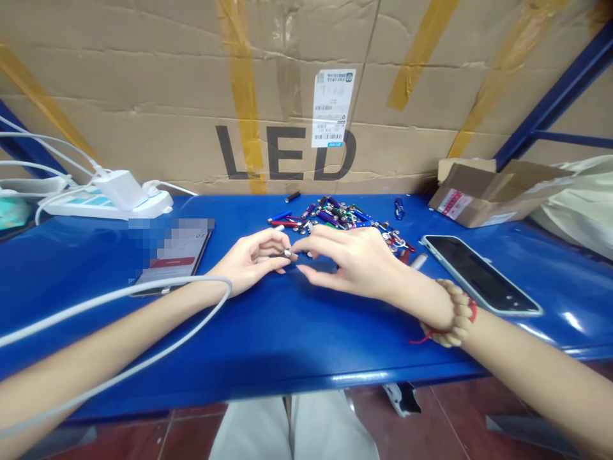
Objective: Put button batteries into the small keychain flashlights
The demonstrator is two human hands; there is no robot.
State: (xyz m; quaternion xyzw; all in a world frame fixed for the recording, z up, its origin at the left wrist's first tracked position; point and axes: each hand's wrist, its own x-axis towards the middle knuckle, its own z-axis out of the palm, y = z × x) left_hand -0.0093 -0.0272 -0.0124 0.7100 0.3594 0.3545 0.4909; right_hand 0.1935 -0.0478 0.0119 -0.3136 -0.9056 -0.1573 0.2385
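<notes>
My left hand (pixel 251 260) is closed, with thumb and fingers pinching a small dark cylinder with a shiny silver end (pixel 287 253). Most of that cylinder is hidden by the fingers. My right hand (pixel 352 259) is just to its right, thumb and index finger apart. The right index fingertip reaches the silver end or very close to it; I cannot tell whether they touch. Behind both hands lies a loose pile of small coloured metal tubes with silvery parts (pixel 335 213), in blue, red, purple, green and black.
A phone with a lit screen (pixel 179 255) lies left, a second phone (pixel 479 271) right. A white cable (pixel 167 281) loops over my left forearm. A power strip (pixel 160 204) stands back left, a small open carton (pixel 479 195) back right. A large cardboard box (pixel 167 96) walls the back.
</notes>
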